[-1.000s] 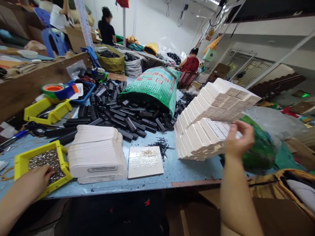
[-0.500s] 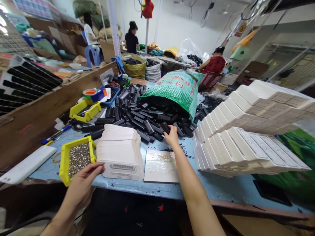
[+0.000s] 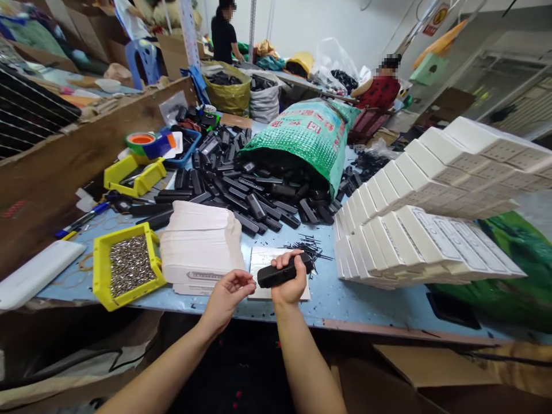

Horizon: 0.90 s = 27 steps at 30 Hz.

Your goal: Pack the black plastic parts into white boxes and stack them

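Right hand [image 3: 288, 283] gripping black casing [image 3: 282, 273] — middle hidden by fingers, left hand [image 3: 228, 293] loosely curled, contents unclear

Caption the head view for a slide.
Right hand grips a black oblong plastic casing; left hand reaches alongside.

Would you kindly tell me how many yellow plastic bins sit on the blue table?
2: one yellow plastic bin of small metal parts at the near left edge, one shallower yellow bin farther back beside the tape roll. Clutter may hide others.
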Each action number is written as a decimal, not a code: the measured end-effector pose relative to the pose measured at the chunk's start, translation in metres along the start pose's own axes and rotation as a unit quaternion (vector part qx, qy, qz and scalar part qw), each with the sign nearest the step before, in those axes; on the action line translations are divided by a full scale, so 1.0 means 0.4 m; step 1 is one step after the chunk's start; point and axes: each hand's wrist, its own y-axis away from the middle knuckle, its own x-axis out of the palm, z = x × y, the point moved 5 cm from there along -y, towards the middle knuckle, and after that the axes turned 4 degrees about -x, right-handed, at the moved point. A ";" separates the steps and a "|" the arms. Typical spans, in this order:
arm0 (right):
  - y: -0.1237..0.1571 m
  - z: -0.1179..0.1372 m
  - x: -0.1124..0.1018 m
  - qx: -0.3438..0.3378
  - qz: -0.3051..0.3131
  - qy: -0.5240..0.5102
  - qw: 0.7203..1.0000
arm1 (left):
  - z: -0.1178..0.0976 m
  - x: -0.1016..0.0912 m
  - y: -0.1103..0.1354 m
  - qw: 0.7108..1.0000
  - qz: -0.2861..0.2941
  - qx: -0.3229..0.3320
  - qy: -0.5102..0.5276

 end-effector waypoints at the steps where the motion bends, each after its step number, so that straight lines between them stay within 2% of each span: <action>1: -0.002 -0.003 -0.003 0.006 -0.012 -0.005 1.000 | 0.001 0.000 0.003 1.000 0.001 0.004 -0.005; 6: -0.001 0.009 -0.034 0.015 -0.021 0.000 1.000 | -0.016 -0.010 0.009 0.991 0.012 0.056 -0.125; 8: 0.003 0.014 -0.041 0.027 -0.014 0.007 1.000 | -0.021 -0.014 0.006 0.987 0.003 0.056 -0.152; 11: 0.011 0.016 -0.043 0.031 -0.012 0.018 0.999 | -0.018 -0.006 0.002 0.993 -0.004 0.030 -0.115; 16: 0.015 0.018 -0.038 -0.008 -0.043 0.006 0.999 | 0.009 0.036 0.015 0.998 0.018 -0.045 0.051; 18: 0.015 0.021 -0.033 -0.024 -0.046 0.015 0.999 | 0.014 0.045 0.022 0.995 0.014 -0.059 0.083; 23: 0.016 0.016 -0.020 -0.025 -0.033 0.037 0.998 | 0.004 0.047 0.021 0.998 -0.004 -0.017 0.063; 27: 0.020 0.001 -0.023 -0.013 -0.046 0.036 0.998 | 0.018 0.047 0.021 1.000 -0.014 0.009 0.009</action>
